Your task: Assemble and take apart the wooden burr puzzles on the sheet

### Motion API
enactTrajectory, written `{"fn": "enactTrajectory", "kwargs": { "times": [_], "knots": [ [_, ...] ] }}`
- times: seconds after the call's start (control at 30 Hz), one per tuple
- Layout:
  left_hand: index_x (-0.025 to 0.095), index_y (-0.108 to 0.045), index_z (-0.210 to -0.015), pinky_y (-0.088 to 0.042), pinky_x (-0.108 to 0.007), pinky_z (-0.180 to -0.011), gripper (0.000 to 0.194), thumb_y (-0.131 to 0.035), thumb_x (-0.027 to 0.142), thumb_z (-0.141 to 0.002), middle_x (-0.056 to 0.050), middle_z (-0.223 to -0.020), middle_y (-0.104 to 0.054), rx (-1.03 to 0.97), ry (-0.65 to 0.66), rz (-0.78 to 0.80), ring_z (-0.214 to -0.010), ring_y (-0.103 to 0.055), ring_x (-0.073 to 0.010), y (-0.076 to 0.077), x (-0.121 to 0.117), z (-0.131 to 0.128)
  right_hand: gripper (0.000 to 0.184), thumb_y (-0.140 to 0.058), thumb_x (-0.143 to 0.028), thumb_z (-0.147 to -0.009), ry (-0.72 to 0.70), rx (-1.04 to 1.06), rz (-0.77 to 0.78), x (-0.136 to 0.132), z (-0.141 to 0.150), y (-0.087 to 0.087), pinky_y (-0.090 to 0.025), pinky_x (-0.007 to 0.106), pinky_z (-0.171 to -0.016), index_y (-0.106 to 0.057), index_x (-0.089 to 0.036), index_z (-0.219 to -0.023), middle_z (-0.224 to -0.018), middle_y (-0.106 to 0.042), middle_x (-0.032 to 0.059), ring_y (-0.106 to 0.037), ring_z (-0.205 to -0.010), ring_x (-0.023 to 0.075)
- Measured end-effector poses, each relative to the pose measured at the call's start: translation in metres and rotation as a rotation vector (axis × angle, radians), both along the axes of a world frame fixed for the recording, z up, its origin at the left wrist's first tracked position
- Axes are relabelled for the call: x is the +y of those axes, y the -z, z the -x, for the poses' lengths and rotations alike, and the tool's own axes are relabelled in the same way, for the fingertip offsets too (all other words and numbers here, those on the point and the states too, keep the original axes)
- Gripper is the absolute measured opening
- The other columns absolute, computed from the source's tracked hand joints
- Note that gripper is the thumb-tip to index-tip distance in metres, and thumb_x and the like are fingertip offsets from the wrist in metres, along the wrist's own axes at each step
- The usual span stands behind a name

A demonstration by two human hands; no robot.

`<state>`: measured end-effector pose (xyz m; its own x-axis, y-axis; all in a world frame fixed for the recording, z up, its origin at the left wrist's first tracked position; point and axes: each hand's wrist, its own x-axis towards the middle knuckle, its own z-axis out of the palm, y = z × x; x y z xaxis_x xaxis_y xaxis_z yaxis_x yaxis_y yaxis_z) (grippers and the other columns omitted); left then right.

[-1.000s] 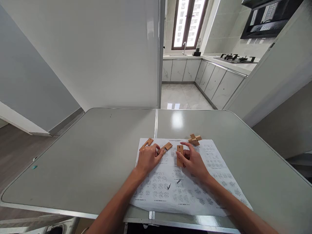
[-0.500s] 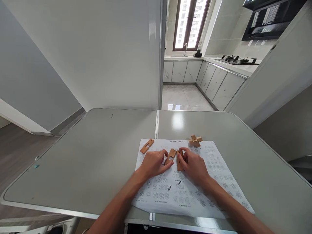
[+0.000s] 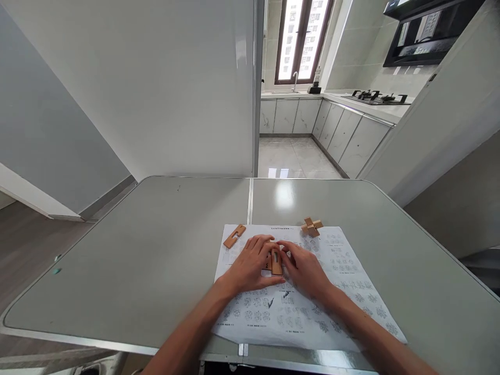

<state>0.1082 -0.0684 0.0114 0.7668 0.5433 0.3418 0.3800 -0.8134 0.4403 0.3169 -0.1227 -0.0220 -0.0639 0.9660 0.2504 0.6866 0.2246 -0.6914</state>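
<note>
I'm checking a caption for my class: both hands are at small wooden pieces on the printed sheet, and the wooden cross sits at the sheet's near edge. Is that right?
Not quite: the head view shows the wooden cross at the far edge of the printed sheet. The left hand and right hand are at small wooden pieces there.

From the left hand, tabletop lay open at nine; notched wood blocked eleven o'clock, the right hand three.
</note>
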Motion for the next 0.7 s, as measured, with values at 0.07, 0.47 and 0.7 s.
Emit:
{"fn": "enactTrajectory", "kwargs": {
  "times": [0.07, 0.47, 0.7],
  "knots": [
    [0.027, -0.047, -0.143, -0.045, -0.053, -0.116, 0.078, -0.083, 0.056, -0.081, -0.015, -0.147, -0.056, 0.006, -0.006, 0.026, -0.139, -0.051, -0.0355, 0.001, 0.002, 0.000, 0.034, -0.042, -0.034, -0.106, -0.033, 0.033, -0.002, -0.001, 0.000, -0.001, -0.056, 0.039, -0.080, -0.063, -0.025, -0.131, -0.112, -0.078, 0.0087, -0.075, -0.092, 0.0264],
    [0.027, -0.053, -0.136, -0.038, -0.056, -0.120, 0.054, -0.073, 0.035, -0.087, -0.011, -0.142, -0.061, 0.063, -0.234, -0.072, -0.140, -0.049, -0.0358, 0.002, 0.015, 0.011, 0.033, -0.043, -0.034, -0.105, -0.046, 0.017, 0.055, -0.004, 0.002, -0.011, -0.053, 0.038, -0.068, -0.055, -0.025, -0.135, -0.108, -0.076, 0.0067, -0.062, -0.061, 0.0192],
    [0.025, -0.049, -0.141, -0.032, -0.057, -0.121, 0.061, -0.067, 0.022, -0.083, -0.013, -0.149, -0.056, 0.092, -0.368, -0.154, -0.144, -0.045, -0.0367, 0.005, 0.021, 0.015, 0.033, -0.045, -0.031, -0.103, -0.064, 0.010, 0.036, -0.004, 0.000, -0.011, -0.054, 0.037, -0.068, -0.057, -0.026, -0.133, -0.109, -0.075, 0.0056, -0.062, -0.061, 0.0182]
  ]
}}
